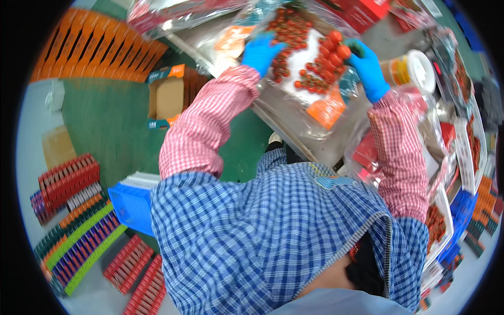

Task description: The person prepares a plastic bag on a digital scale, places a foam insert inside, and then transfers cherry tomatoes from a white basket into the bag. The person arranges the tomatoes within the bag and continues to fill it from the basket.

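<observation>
My right hand (366,69), in a blue glove, holds a vine of red cherry tomatoes (332,59) by its upper right end. The vine is over a plastic-lined carton whose white liner (302,53) shows through the middle. My left hand (261,54), gloved the same way, is at the carton's left side, its thumb beside a pile of smaller tomatoes on the vine (289,29). Blur hides whether its fingers grip the plastic or the fruit. An orange carton flap (327,108) lies under clear film at the near side.
A white-rimmed tub (422,72) lies right of my right hand, near a red box (364,13). White trays of tomatoes (437,224) line the right side. On the green floor are an open carton (167,96), a blue crate (132,206) and stacked orange cartons (98,45).
</observation>
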`<action>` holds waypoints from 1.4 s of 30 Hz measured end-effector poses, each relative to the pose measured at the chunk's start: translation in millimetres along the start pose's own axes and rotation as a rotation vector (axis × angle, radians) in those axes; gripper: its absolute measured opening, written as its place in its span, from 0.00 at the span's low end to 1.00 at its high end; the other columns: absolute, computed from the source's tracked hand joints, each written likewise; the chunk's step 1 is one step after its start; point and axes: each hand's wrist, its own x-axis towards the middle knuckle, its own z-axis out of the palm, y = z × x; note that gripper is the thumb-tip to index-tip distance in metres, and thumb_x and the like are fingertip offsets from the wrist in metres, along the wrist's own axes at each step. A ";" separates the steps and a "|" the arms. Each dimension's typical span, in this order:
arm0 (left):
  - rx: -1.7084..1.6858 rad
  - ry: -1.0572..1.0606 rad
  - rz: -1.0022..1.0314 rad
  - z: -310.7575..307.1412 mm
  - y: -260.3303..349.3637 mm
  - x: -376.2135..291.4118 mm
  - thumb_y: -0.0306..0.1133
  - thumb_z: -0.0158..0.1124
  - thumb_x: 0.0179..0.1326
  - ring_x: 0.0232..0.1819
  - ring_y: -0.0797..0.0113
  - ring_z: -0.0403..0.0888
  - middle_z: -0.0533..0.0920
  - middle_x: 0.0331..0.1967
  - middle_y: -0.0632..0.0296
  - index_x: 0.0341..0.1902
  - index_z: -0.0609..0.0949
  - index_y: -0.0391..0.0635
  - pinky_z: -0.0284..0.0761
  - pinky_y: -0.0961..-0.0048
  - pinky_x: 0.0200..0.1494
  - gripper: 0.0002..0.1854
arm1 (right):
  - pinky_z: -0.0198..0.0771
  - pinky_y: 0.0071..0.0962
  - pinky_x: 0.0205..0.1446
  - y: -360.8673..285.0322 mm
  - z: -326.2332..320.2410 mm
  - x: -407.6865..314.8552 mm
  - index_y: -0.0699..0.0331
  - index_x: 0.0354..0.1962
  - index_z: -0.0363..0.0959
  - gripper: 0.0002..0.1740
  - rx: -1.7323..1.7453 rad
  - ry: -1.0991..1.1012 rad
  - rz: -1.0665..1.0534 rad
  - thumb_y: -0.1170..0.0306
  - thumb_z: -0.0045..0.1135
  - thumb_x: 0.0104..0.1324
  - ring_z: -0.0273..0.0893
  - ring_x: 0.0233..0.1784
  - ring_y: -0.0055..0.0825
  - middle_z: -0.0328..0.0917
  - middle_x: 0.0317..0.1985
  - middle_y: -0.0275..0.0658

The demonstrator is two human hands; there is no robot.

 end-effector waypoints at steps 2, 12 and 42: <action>0.193 -0.273 0.356 -9.8 -17.8 -6.0 0.27 0.54 0.53 0.66 0.56 0.54 0.57 0.65 0.63 0.60 0.63 0.71 0.53 0.49 0.62 0.31 | 0.66 0.18 0.45 9.0 32.8 -7.9 0.64 0.38 0.70 0.08 -0.146 -0.050 -0.018 0.73 0.51 0.60 0.67 0.39 0.15 0.72 0.35 0.27; -0.065 -0.640 0.158 -82.3 -60.1 -73.1 0.38 0.60 0.46 0.40 0.59 0.77 0.76 0.43 0.62 0.45 0.77 0.58 0.71 0.60 0.43 0.18 | 0.67 0.20 0.47 18.2 137.0 -25.7 0.63 0.45 0.68 0.15 -0.129 -0.069 0.283 0.73 0.53 0.59 0.69 0.44 0.20 0.71 0.42 0.32; -0.200 -0.063 -0.039 -36.3 -18.6 -83.0 0.37 0.58 0.49 0.43 0.59 0.76 0.78 0.41 0.62 0.44 0.78 0.58 0.72 0.62 0.45 0.15 | 0.68 0.36 0.56 25.2 63.7 -72.9 0.68 0.52 0.63 0.20 0.065 0.128 0.269 0.70 0.47 0.63 0.69 0.53 0.37 0.68 0.52 0.44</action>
